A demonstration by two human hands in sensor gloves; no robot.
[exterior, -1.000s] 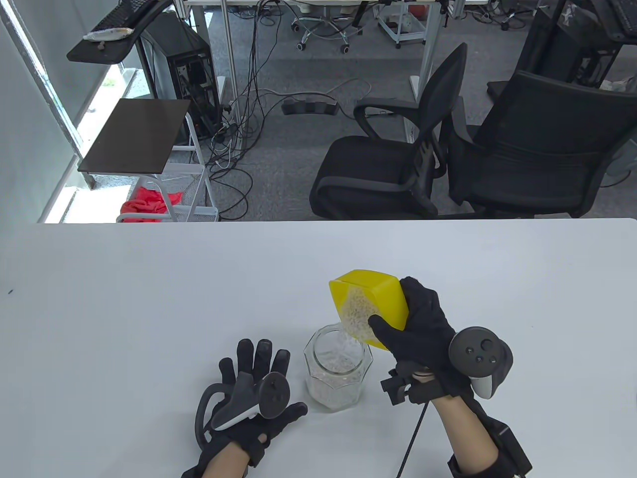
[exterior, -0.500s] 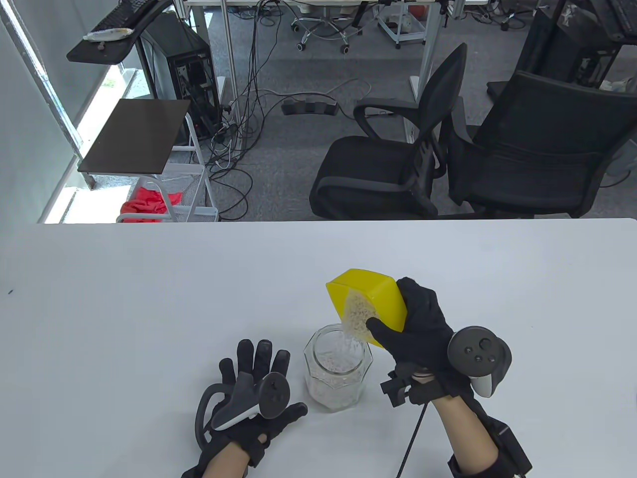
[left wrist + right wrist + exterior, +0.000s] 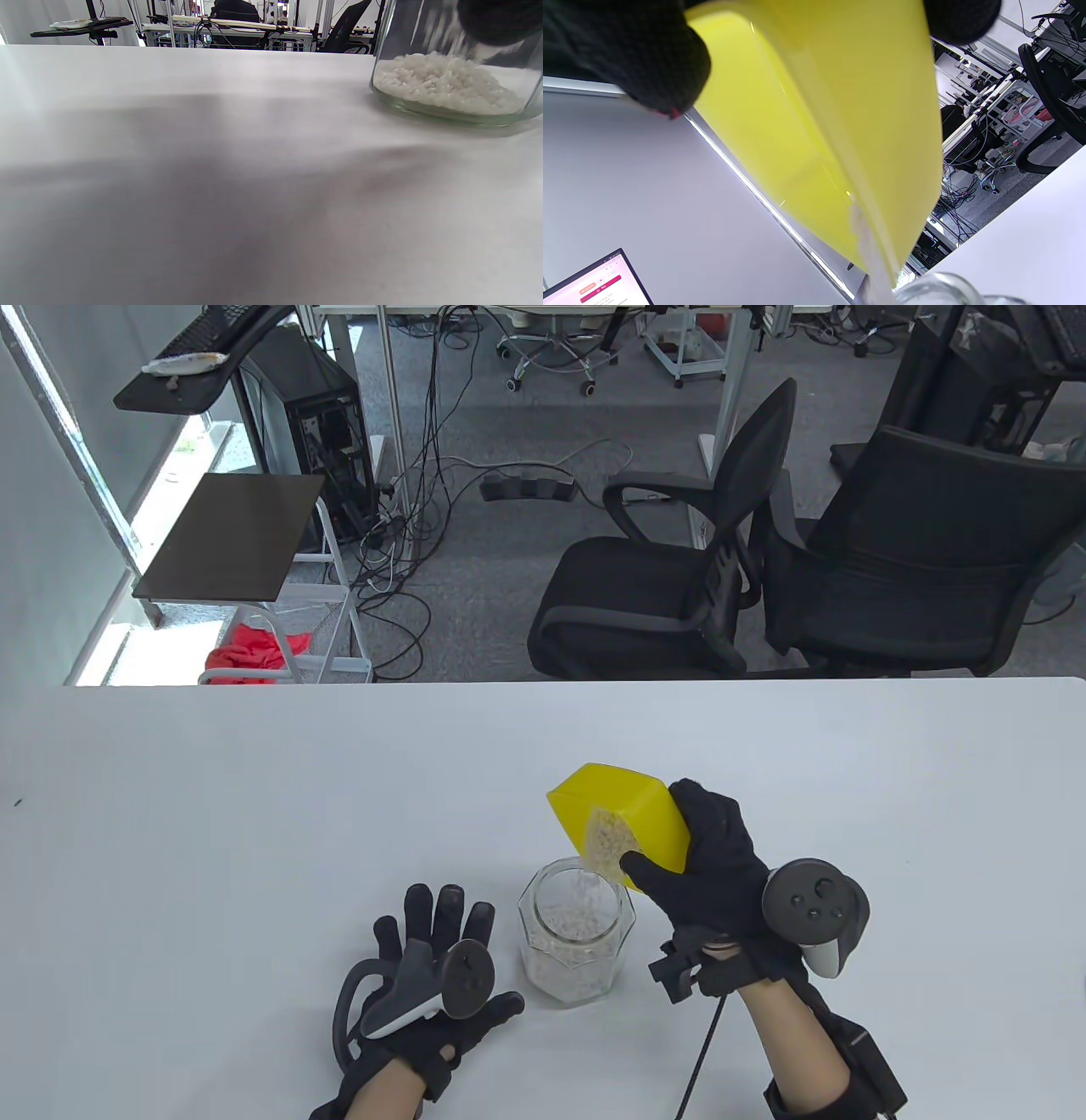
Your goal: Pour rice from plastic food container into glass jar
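My right hand (image 3: 708,869) grips the yellow plastic container (image 3: 632,814), tilted steeply over the glass jar (image 3: 577,933). White rice (image 3: 607,840) lies at the container's lower corner and streams into the jar's mouth. The jar stands upright on the white table (image 3: 254,814), partly filled with rice (image 3: 445,82). In the right wrist view the container (image 3: 831,127) fills the frame, rice running off its lower corner toward the jar rim (image 3: 937,290). My left hand (image 3: 437,967) rests flat on the table left of the jar, fingers spread, holding nothing.
Two black office chairs (image 3: 679,585) stand beyond the table's far edge. A small side table (image 3: 229,534) and a wire basket with red cloth (image 3: 254,649) are at the far left. A laptop screen (image 3: 594,281) shows in the right wrist view.
My right hand has tilted the container further and shifted it slightly left. Less rice shows in the container and the rice level in the jar has risen. The left hand has not moved.
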